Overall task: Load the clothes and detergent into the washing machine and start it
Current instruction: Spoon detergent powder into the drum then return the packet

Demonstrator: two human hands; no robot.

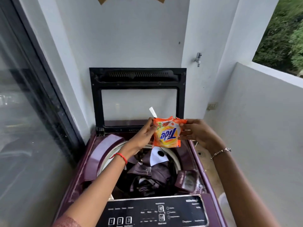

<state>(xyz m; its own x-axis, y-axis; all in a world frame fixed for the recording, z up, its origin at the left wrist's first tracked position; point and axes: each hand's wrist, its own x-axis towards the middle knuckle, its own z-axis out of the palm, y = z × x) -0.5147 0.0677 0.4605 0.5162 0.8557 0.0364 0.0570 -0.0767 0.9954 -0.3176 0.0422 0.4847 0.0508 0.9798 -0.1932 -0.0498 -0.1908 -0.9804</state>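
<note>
I hold an orange detergent packet (167,134) upside down above the open drum of a maroon top-load washing machine (91,159). My left hand (144,133) pinches the packet's left top corner. My right hand (195,131) pinches its right top corner. A white handle or stick (152,112) pokes up behind the packet near my left fingers. Dark clothes (152,174) with a white patch fill the drum below. The glass lid (137,97) stands upright against the wall.
The black control panel (157,212) with buttons lies nearest me. A glass sliding door (24,112) is on the left. A tap (198,59) sticks out of the wall at the right, above a low balcony wall (262,112). A floor drain (199,153) shows beside the machine.
</note>
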